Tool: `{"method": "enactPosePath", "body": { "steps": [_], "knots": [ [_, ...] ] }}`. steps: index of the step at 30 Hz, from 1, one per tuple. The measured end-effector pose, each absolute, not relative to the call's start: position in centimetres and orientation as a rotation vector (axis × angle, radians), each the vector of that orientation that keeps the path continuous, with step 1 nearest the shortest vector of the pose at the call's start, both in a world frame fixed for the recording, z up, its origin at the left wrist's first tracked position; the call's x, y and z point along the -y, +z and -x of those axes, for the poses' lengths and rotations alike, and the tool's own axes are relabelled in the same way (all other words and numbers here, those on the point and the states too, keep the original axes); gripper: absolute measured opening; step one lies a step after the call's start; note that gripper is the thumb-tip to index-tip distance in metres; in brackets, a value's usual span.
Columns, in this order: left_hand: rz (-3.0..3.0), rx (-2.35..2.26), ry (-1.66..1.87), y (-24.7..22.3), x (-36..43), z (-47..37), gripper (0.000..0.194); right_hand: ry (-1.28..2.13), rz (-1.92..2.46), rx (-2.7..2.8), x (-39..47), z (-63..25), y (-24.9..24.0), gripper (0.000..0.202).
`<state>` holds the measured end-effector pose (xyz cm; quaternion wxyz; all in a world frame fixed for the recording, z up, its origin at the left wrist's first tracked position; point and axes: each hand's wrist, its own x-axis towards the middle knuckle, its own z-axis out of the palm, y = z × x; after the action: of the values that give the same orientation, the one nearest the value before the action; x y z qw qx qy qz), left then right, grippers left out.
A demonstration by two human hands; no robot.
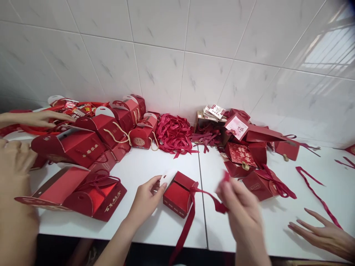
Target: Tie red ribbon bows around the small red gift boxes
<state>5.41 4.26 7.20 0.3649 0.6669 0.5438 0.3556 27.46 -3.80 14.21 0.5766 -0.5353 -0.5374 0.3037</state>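
A small red gift box [177, 197] sits near the table's front edge, its white-lined flap raised on the left. My left hand [151, 194] pinches that flap between thumb and fingers. A dark red ribbon [189, 221] comes from the box's right side; one tail hangs down over the table edge, another stretches right to my right hand [240, 201]. My right hand is closed on the ribbon, its end showing above the fingertips, slightly blurred by motion.
Red boxes [97, 147] with rope handles crowd the left, where another person's hands [41, 118] reach in. A ribbon heap [174, 135] lies by the wall. More boxes [257, 181], a loose ribbon [316, 192] and another person's open hand [321, 231] are right.
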Motion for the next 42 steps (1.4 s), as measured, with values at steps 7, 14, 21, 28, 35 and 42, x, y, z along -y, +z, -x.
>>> {"method": "enactPosePath", "body": {
  "steps": [7,14,21,28,35,42],
  "knots": [
    [-1.529,-1.330,0.973,6.5,-3.8,-5.8,0.044,0.633,1.536,1.818,-2.7,-22.6,9.9,0.030],
    [-1.555,-1.279,0.966,6.9,-3.2,-6.0,0.040,0.613,1.603,1.914,-2.8,-22.4,9.6,0.030],
    [-1.579,-1.199,0.941,7.3,-2.4,-6.1,0.054,0.623,1.625,2.002,-3.2,-22.1,10.2,0.031],
    [-1.614,-1.228,0.893,7.2,-2.5,-5.3,0.047,0.447,1.628,1.945,-2.5,-22.9,10.1,0.020],
    [-1.788,-1.960,0.530,3.9,-4.7,-1.0,0.056,0.515,1.647,1.487,0.8,-28.8,7.1,0.033],
    [-1.874,-1.491,0.938,4.9,-5.3,-4.7,0.035,1.014,1.498,1.370,2.9,-28.7,4.6,0.033]
  ]
}}
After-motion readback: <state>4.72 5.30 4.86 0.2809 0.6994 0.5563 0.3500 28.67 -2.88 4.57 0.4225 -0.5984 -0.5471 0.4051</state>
